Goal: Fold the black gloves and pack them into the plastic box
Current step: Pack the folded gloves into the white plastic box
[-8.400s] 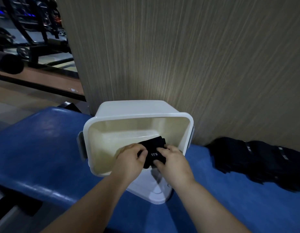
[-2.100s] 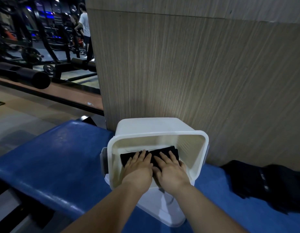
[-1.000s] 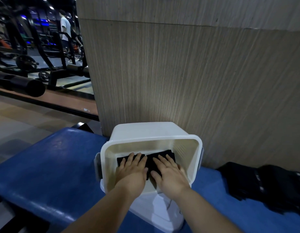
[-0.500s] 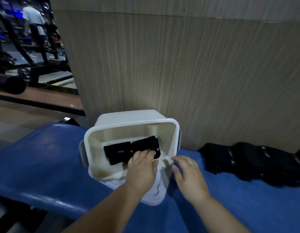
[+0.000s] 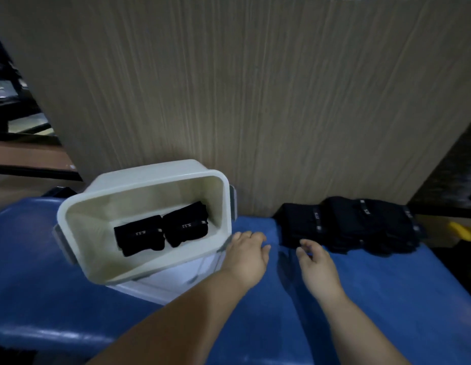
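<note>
Blue padded bench [image 5: 71, 299] across the whole lower frame, smooth and slightly glossy like vinyl, with a rounded front edge catching a pale sheen. Directly behind, a tall wall [image 5: 255, 101] of beige panel with fine vertical wood-grain streaks. At far left, a dim strip of brown floor [image 5: 23, 156] and dark shapes too blurred to make out. At far right, past the bench end, a small yellow object [image 5: 463, 231], unclear.

White plastic box [image 5: 78, 206], rectangular with rounded corners and a thick rolled rim, left of centre against the wall. Tilted forward, mouth towards the viewer, resting on a flat white lid [image 5: 176, 280]. Grey clasps [image 5: 233, 204] on both short sides. Inside, on the cream floor, two folded gloves [image 5: 139, 234], black and soft, in compact blocks side by side and touching, each with small pale lettering.

On the bench to the right, against the wall, a pile [image 5: 355, 225] of black gloves, limp and overlapping, with thin pale markings.

Left hand [image 5: 246, 255] palm down just beside the box's near right corner, fingers loosely bent and holding nothing; contact with the rim impossible to tell. Right hand [image 5: 317, 267] palm down between box and pile, fingers relaxed and slightly spread, tips at the pile's front edge, gripping nothing.
</note>
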